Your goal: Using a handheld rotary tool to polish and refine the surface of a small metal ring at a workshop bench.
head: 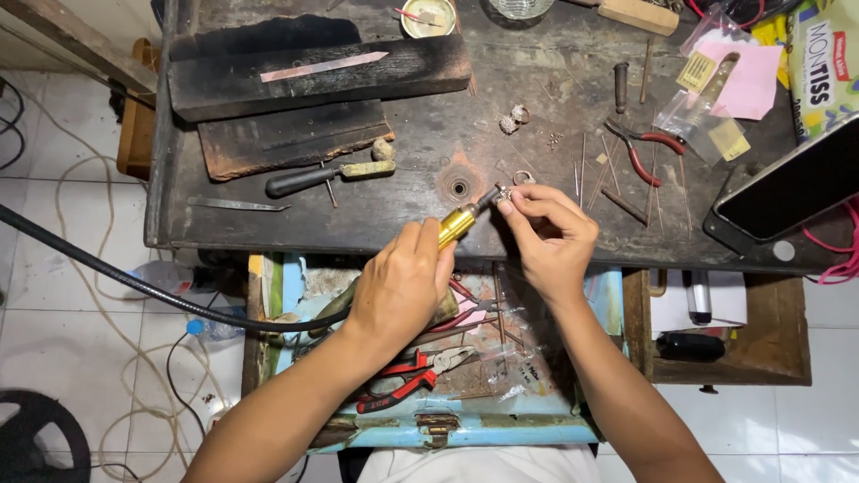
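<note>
Now left hand [400, 284] gripping brass rotary handpiece [459, 223], right hand [550, 234] fingers pinching small ring [504, 193], over dark workbench [429, 170].

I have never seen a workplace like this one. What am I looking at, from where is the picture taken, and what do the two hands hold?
There is no machine here: a person works with two bare hands, and a camera worn on the head looks down at them. The left hand grips a brass-coloured rotary handpiece on a black flexible shaft. The right hand pinches a small metal ring against the tool's tip. They work over a dark, worn wooden bench. On it lie charred wood blocks, red-handled pliers, thin metal rods and small rings. Below, an open blue drawer holds more pliers.
</note>
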